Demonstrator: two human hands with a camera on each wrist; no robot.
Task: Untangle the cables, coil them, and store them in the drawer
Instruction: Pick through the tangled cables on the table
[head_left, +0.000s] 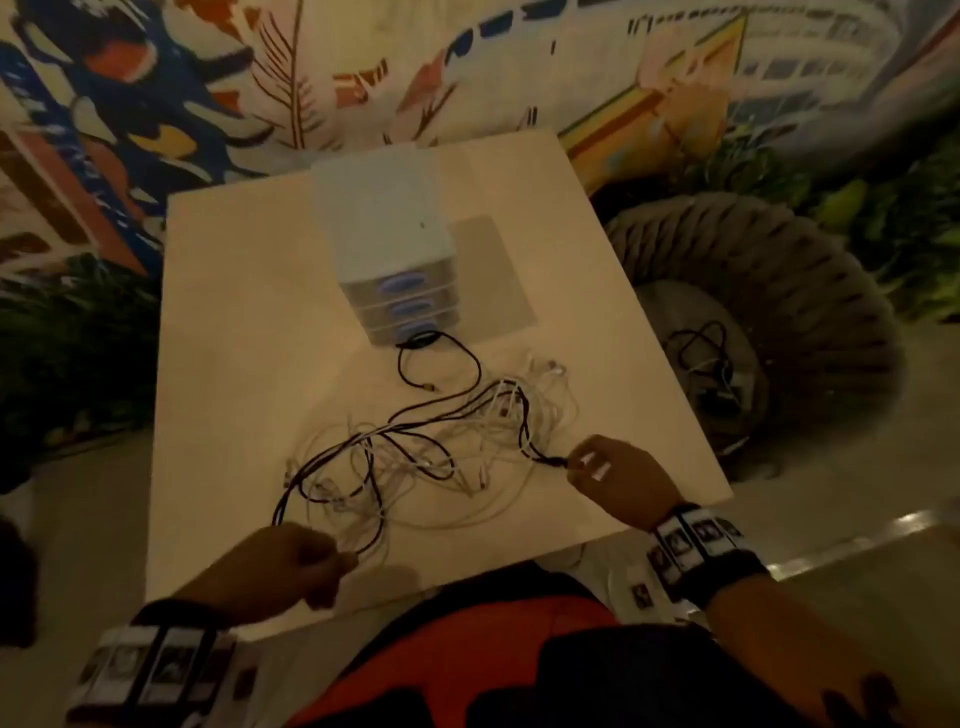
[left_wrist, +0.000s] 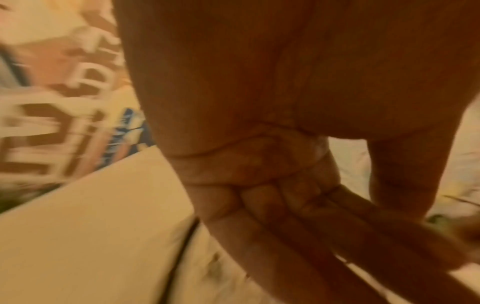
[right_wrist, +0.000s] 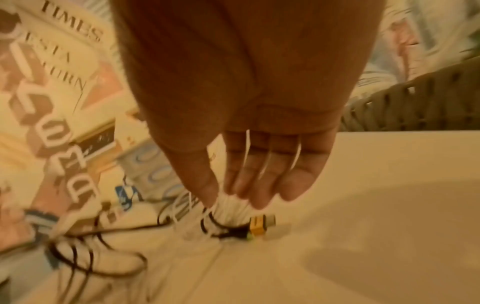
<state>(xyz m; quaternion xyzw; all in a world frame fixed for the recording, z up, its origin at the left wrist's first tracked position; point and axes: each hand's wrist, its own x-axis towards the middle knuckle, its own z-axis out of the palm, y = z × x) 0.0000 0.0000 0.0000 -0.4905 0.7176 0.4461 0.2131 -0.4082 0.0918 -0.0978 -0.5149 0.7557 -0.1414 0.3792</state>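
On the pale square table (head_left: 249, 291), a loose tangle of black and white cables (head_left: 415, 457) lies spread across the near half, in front of a small translucent drawer unit (head_left: 389, 260) with three blue-handled drawers, all closed. One black cable (head_left: 457, 358) runs from the tangle up to the foot of the drawer unit, where it curls against the lowest drawer front.

The left hand (head_left: 280, 566) is at the near left edge of the tangle, its fingers curled around strands of black and white cable at the near end of the heap. The left wrist view is blurred and shows only the palm with bent fingers (left_wrist: 259, 205) and a dark strand beside them on the table.

The right hand (head_left: 613, 478) is at the right end of the tangle, over the table. In the right wrist view its fingers (right_wrist: 259, 174) hang straight and relaxed, close together, with the thumb tip just above a black cable end carrying a yellow plug (right_wrist: 259, 225); whether the thumb touches the cable I cannot tell.

Beside the table on the right stands a woven round chair (head_left: 779, 291) with more dark cables (head_left: 706, 353) lying on its seat. A colourful printed wall (head_left: 208, 78) rises behind the table.
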